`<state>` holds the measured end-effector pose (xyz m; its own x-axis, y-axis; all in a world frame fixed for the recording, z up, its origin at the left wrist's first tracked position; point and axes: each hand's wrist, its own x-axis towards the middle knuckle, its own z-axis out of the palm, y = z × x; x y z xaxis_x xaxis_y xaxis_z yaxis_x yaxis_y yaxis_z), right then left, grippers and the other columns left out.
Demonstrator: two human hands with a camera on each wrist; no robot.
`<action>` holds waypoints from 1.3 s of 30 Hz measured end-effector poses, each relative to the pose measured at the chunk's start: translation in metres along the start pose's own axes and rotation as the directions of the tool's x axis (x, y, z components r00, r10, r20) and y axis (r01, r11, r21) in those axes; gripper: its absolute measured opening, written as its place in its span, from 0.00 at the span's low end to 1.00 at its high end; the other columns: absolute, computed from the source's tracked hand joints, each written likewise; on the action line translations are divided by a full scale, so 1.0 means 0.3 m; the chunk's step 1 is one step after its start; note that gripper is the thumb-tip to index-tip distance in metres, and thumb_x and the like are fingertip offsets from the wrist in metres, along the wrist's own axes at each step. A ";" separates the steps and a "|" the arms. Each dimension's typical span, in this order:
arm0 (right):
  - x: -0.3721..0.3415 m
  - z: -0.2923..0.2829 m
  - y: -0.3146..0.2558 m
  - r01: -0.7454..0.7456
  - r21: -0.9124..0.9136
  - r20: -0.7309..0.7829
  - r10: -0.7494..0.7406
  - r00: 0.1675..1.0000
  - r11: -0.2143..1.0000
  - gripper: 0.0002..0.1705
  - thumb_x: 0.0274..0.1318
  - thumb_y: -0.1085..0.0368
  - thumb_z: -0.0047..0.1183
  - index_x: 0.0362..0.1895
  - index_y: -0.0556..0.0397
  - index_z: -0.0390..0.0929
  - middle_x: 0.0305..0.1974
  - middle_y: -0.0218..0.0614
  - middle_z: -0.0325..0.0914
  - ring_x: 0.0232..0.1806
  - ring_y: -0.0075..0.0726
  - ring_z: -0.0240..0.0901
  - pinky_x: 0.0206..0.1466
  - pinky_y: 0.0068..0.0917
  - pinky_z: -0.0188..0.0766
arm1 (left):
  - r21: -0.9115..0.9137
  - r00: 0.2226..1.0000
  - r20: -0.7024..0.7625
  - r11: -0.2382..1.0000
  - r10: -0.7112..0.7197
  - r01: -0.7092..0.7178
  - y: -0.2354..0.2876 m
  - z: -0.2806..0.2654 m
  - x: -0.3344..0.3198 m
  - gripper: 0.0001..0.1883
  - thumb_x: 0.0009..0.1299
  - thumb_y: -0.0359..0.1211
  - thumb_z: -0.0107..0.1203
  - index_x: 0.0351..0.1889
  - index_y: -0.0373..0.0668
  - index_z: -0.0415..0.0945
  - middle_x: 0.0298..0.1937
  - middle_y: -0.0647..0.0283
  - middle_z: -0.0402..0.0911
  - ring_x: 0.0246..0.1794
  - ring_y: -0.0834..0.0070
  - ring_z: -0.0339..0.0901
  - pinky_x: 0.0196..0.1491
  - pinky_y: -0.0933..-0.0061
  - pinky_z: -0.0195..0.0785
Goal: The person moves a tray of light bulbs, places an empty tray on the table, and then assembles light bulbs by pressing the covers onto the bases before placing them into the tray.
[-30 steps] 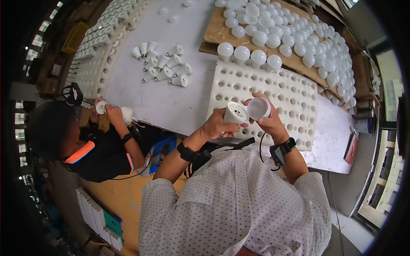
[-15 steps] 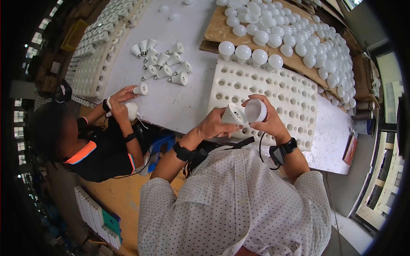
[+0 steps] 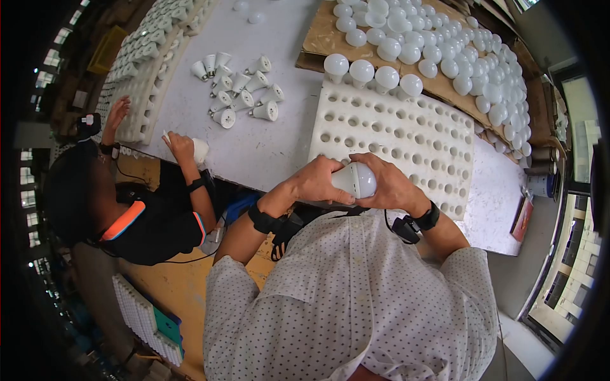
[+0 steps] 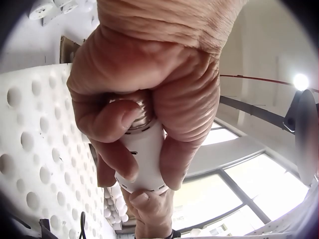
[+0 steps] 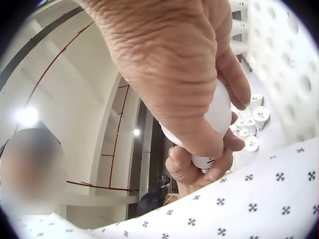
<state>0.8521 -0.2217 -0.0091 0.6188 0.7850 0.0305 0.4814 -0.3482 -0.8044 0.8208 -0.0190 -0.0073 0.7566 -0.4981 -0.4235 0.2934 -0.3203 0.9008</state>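
Note:
In the head view my two hands meet on a light bulb (image 3: 358, 180) in front of my chest, its white dome against its base. My left hand (image 3: 315, 180) grips the base end, with thumb and fingers round the white body and the metal screw cap (image 4: 143, 115) that show in the left wrist view. My right hand (image 3: 394, 184) curls round the white dome (image 5: 218, 110), hiding part of it. Seen from the right wrist, left-hand fingertips (image 5: 178, 162) lie close below the dome.
A white foam tray (image 3: 438, 152) with holes lies beyond my hands; several bulbs (image 3: 361, 73) stand along its far edge. Domes cover a cardboard sheet (image 3: 316, 43) behind. Loose bulb bases (image 3: 264, 112) lie left. Another person (image 3: 149, 232) works beside filled trays (image 3: 131, 124).
The dome, held apart from the base with its hollow showing, now sits against it, and my right hand has turned over it. The neighbour's far hand let go of a base and moved left.

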 end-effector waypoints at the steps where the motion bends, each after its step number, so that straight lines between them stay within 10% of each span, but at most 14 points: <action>1: 0.000 0.005 0.000 0.000 0.000 0.001 0.000 1.000 1.000 0.42 0.30 0.59 0.66 0.53 0.56 0.61 0.44 0.45 0.70 0.41 0.51 0.72 0.43 0.37 0.71 | 0.009 1.000 -0.005 1.000 -0.023 0.023 0.010 0.000 -0.005 0.22 0.44 0.36 0.67 0.32 0.30 0.75 0.25 0.57 0.78 0.21 0.79 0.74 0.28 0.78 0.69; 8: -0.005 0.031 -0.002 0.106 0.066 -0.078 -0.101 0.992 0.992 0.39 0.29 0.64 0.65 0.51 0.55 0.61 0.45 0.46 0.69 0.42 0.52 0.71 0.43 0.37 0.71 | 0.214 0.997 -0.048 0.976 0.058 -0.046 0.002 0.004 -0.013 0.27 0.41 0.41 0.69 0.36 0.32 0.75 0.30 0.58 0.80 0.32 0.75 0.76 0.39 0.75 0.68; 25: -0.030 0.035 0.013 0.318 0.127 -0.274 -0.275 0.921 0.939 0.33 0.21 0.75 0.61 0.43 0.55 0.67 0.41 0.40 0.67 0.44 0.43 0.65 0.47 0.33 0.65 | 0.306 0.993 0.048 0.945 0.106 -0.116 0.035 0.031 0.052 0.29 0.45 0.47 0.65 0.29 0.26 0.74 0.24 0.52 0.77 0.25 0.70 0.77 0.31 0.73 0.69; 31: -0.013 -0.010 0.039 0.206 0.238 -0.192 -0.162 0.968 0.949 0.32 0.25 0.74 0.61 0.43 0.52 0.65 0.38 0.38 0.66 0.41 0.40 0.66 0.46 0.30 0.65 | 0.076 0.989 0.100 0.992 -0.107 0.100 0.073 0.028 0.080 0.27 0.52 0.45 0.63 0.35 0.27 0.72 0.26 0.57 0.78 0.24 0.79 0.76 0.28 0.81 0.68; 33: -0.016 -0.004 0.045 -0.095 0.477 -0.076 0.149 0.986 0.874 0.32 0.29 0.72 0.62 0.45 0.52 0.63 0.39 0.36 0.67 0.41 0.34 0.66 0.45 0.29 0.65 | -0.015 0.986 0.088 0.990 -0.141 0.143 0.026 0.014 0.085 0.26 0.55 0.43 0.62 0.38 0.27 0.72 0.27 0.59 0.78 0.26 0.81 0.76 0.29 0.83 0.68; 39: -0.032 -0.277 0.294 -0.234 -0.019 -0.633 0.170 0.756 0.972 0.32 0.31 0.68 0.64 0.46 0.54 0.65 0.40 0.40 0.70 0.42 0.41 0.69 0.45 0.32 0.68 | 0.027 0.794 -0.601 0.990 -0.096 0.141 -0.259 -0.090 0.084 0.27 0.56 0.35 0.59 0.51 0.31 0.66 0.47 0.45 0.74 0.46 0.68 0.74 0.45 0.74 0.69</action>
<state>0.9403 -0.3026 -0.0310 0.9420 0.2098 0.2618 0.3347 -0.5322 -0.7777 0.8330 0.0150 -0.0854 0.9232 0.1196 -0.3652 0.3810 -0.4087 0.8293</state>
